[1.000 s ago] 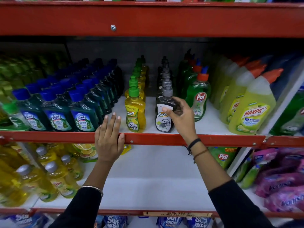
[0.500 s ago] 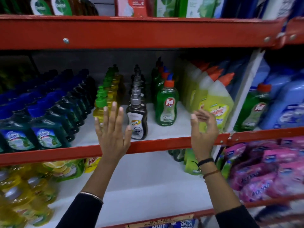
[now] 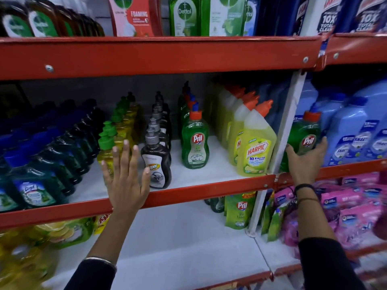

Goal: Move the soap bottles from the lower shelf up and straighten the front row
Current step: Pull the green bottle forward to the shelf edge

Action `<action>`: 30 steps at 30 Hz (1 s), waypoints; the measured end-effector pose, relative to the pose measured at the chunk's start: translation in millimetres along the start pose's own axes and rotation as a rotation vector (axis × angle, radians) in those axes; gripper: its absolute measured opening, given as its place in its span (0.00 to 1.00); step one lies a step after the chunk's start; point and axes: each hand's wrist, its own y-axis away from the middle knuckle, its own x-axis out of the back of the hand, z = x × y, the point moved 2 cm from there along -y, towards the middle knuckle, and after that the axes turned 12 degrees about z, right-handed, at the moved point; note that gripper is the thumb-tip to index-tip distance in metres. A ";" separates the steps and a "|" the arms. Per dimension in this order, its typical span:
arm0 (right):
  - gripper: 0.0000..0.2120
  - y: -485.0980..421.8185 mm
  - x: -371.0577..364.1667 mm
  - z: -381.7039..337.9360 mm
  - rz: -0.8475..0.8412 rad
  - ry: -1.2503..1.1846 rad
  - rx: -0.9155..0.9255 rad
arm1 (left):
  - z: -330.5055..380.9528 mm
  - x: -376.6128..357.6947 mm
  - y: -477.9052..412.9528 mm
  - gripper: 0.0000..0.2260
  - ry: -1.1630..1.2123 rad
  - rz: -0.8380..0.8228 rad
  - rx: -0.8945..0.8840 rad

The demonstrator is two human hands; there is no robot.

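My left hand [image 3: 125,181] rests flat and open on the red front rail [image 3: 199,190] of the middle shelf, covering part of a yellow soap bottle with a green cap [image 3: 106,151]. Beside it stands a dark bottle with a grey pump cap [image 3: 156,164], then a green Pril bottle [image 3: 195,141], each heading a row. My right hand [image 3: 303,160] is wrapped around another green Pril bottle [image 3: 306,136] in the bay to the right, past the white upright [image 3: 287,122]. On the lower shelf, yellow bottles [image 3: 23,260] lie blurred at the left.
Blue-capped Lizol bottles [image 3: 33,185] fill the left. Yellow Harpic bottles [image 3: 254,147] stand against the upright. Blue jugs [image 3: 354,132] sit behind the held bottle. Pink pouches [image 3: 351,208] and green Pril pouches [image 3: 240,210] lie below. Dettol products [image 3: 186,15] line the top shelf.
The view has swung right. My right hand left the dark bottle, moved right across the upright and closed on the Pril bottle in the neighbouring bay. My left hand stayed on the rail.
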 end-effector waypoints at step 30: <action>0.42 132.4 9.0 -137.2 -0.064 -0.021 0.295 | -2.4 -0.7 0.5 0.26 -0.025 0.044 -0.062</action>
